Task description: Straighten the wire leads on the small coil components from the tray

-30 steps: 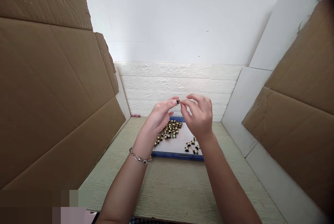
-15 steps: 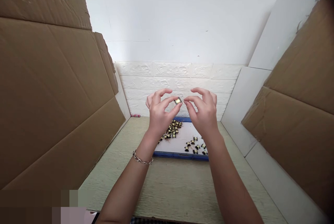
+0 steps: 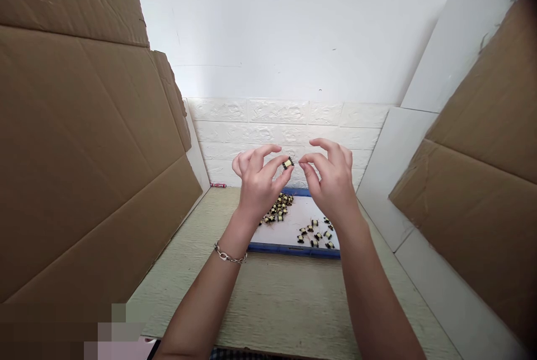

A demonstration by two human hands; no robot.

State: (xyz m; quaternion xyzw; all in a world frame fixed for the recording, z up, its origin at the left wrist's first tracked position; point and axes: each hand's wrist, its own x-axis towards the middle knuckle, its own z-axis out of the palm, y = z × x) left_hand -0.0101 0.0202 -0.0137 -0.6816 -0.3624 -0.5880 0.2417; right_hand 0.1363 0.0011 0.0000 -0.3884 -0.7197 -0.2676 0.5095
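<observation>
My left hand (image 3: 259, 183) pinches a small transformer coil (image 3: 287, 163) between thumb and forefinger, raised above the tray. The coil has a yellow-wrapped middle and black ends with pins. Just to the right, my right hand (image 3: 333, 181) has its thumb and forefinger pressed together close to the coil's pins; whatever they hold, perhaps a fine wire, is too small to make out. Below, a blue-rimmed tray (image 3: 293, 249) with a white bottom holds a heap of similar coils (image 3: 280, 207) at the left and several scattered coils (image 3: 318, 235) at the right.
The tray rests on a pale wood-grain table (image 3: 289, 298). Cardboard sheets stand on the left (image 3: 92, 169) and right (image 3: 474, 141). A white brick-patterned wall (image 3: 277, 111) closes off the back. A small red tube (image 3: 218, 185) lies at the table's back left.
The coil has turned in my left fingers, its black end now facing differently. My right hand has shifted slightly right, away from the coil, with its pinch kept.
</observation>
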